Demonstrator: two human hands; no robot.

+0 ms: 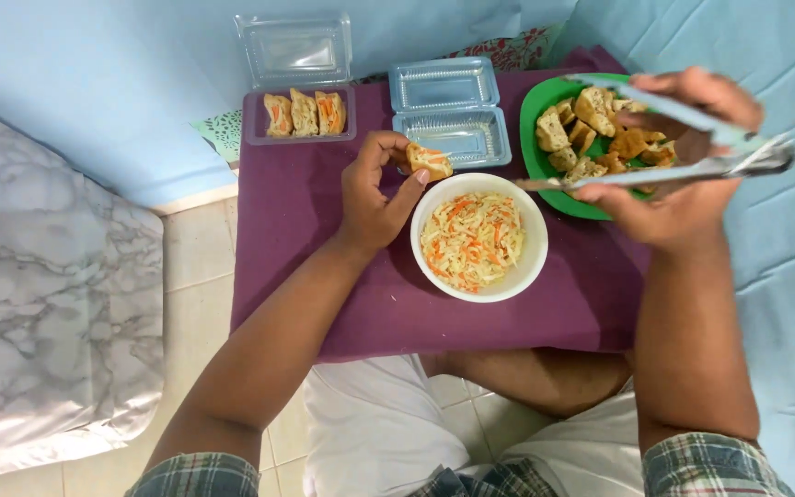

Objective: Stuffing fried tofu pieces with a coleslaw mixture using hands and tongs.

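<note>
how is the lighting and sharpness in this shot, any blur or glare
Head view: soft, even light, faint shadows under the left hand on the purple cloth-covered table; the right hand and its metal tongs are smeared by motion blur; the white bowl of shredded vegetable filling is sharp; pale glare shows on the clear plastic hinged containers; edges look stretched by the wide lens.

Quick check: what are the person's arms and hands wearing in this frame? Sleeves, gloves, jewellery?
Both hands are bare: left hand and right hand show no gloves, rings or watch. Forearms are uncovered. Short plaid sleeves in green, blue and white checks end near the elbows on both arms. No markings visible.
</note>
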